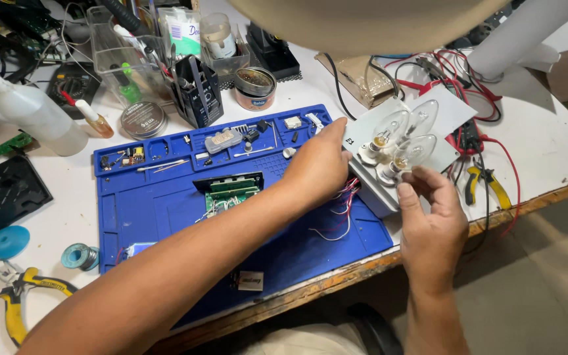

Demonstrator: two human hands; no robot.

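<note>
Three clear candle-shaped bulbs (407, 139) stand in white sockets on a grey box (377, 172) at the right edge of the blue mat (165, 210), and from my remote seat I see both hands working on it. The left hand (320, 164) lies over the box's near-left corner, its grip curled and pressed against the box's lid beside the nearest bulb. The right hand (432, 213) reaches up from below, its thumb and forefinger pinching the base of the lowest bulb. Thin red and white wires (338, 210) spill from under the box onto the mat. A green circuit board (230, 189) in a black frame sits mid-mat, left of the left hand. Small parts fill the mat's upper trays. Yellow-handled pliers (484, 184) lie on the white desk (547, 151) to the right of the box, among red and black leads. A white squeeze bottle (34, 113) lies at the far left, and a round tin (255, 88) stands behind the mat.
</note>
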